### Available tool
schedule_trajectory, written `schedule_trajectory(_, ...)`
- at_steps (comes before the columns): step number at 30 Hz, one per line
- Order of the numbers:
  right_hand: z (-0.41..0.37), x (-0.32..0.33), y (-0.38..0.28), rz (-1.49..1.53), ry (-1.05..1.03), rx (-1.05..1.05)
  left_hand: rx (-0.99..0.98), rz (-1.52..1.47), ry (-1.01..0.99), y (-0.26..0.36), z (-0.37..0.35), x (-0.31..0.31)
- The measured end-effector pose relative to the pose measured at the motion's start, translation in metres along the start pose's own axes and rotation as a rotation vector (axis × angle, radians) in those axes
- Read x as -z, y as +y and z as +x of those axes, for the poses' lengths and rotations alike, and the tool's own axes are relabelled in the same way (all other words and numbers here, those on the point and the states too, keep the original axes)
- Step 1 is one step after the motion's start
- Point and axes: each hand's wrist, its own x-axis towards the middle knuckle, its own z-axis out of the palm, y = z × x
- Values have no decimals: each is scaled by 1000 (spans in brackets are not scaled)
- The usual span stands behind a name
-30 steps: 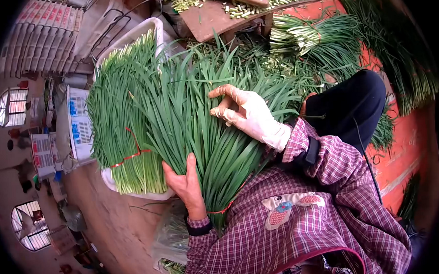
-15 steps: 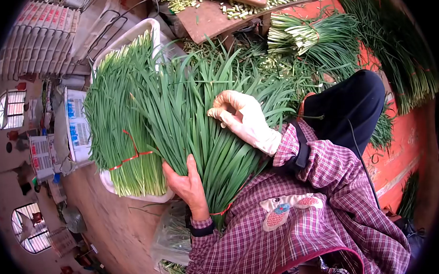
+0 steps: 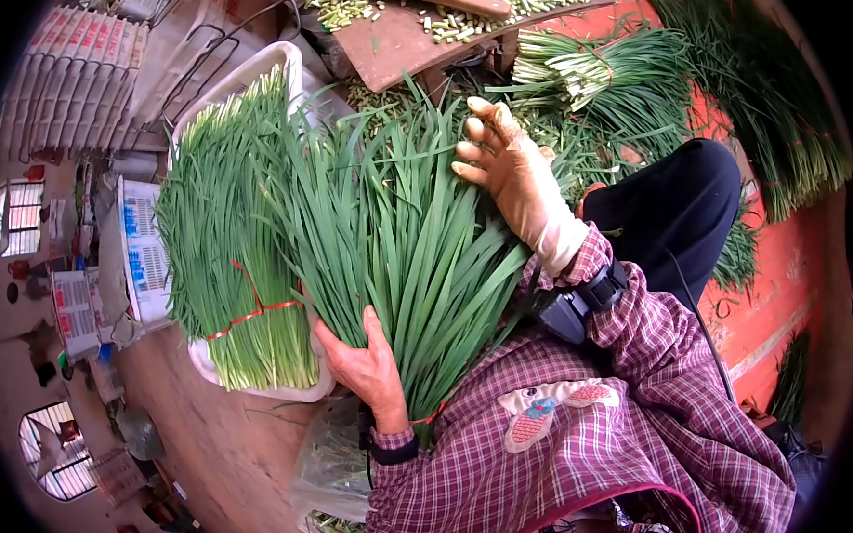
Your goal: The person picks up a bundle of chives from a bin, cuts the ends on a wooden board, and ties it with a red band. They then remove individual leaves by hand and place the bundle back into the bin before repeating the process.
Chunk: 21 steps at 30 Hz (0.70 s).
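A large bunch of garlic chives [image 3: 407, 258] leans across my lap, its leaves fanned out and a red tie round its lower end. My bare left hand [image 3: 369, 366] grips the bunch on its left side, thumb up and the other fingers partly hidden by the leaves. My right hand [image 3: 518, 180], in a pale, stained glove, is raised at the right edge of the leaves. Its fingers are apart and nothing shows in them. Just left of the bunch, more tied garlic chives [image 3: 242, 238] lie in a white plastic crate [image 3: 287, 61].
Cut stem pieces and a wooden-handled knife [image 3: 466, 1] lie on a board [image 3: 387, 56] at the top. Tied chives [image 3: 609, 73] and a darker pile [image 3: 764, 85] rest on the red surface [image 3: 775, 287] at right. A clear plastic bag [image 3: 336, 464] sits below the crate.
My right hand has lifted away from the leaves, up and to the right, and its curled fingers have spread. My left hand keeps its hold on the bunch.
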Motion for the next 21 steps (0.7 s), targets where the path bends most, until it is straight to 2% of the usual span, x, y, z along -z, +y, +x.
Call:
schedule_trajectory(3, -6, -2, -8, -552, -286, -14, 6, -12, -10, 2, 2, 1)
schedule_trajectory(4, -5, -4, 4, -599, -320, 78, 15, -20, -26, 4, 1, 2)
schedule_trajectory(6, -14, -14, 1, -1059, -354, 123, 21, -28, -30, 4, 1, 3)
schedule_trajectory(7, -19, -20, 1, -1193, -350, 178, 24, -39, -31, 4, 2, 3)
schedule_trajectory(8, -24, -26, -5, -1287, -357, 120, 26, -39, -28, 5, 2, 3)
schedule_trajectory(10, -23, -21, 4, -1465, -386, 413, 38, -47, -38, 8, 2, 4)
schedule_trajectory(13, -22, -19, 11, -1487, -343, 433, 41, -13, -23, 10, 2, 5)
schedule_trajectory(14, -22, -17, 14, -1412, -312, 384, 43, -12, -14, 9, 1, 5)
schedule_trajectory(16, -20, -18, 12, -1037, -200, 127, 26, 20, -26, 9, 2, 5)
schedule_trajectory(17, -4, -5, 18, -724, -192, 197, 40, -17, -51, 12, 3, 7)
schedule_trajectory(18, 7, -2, 4, -681, -150, 121, 42, -17, -43, 11, 2, 7)
schedule_trajectory(20, 39, 15, 0, -167, -27, 54, 43, -23, -65, 11, 1, 6)
schedule_trajectory(21, 35, -2, -10, -156, -33, -1, 48, -10, -73, 14, 1, 7)
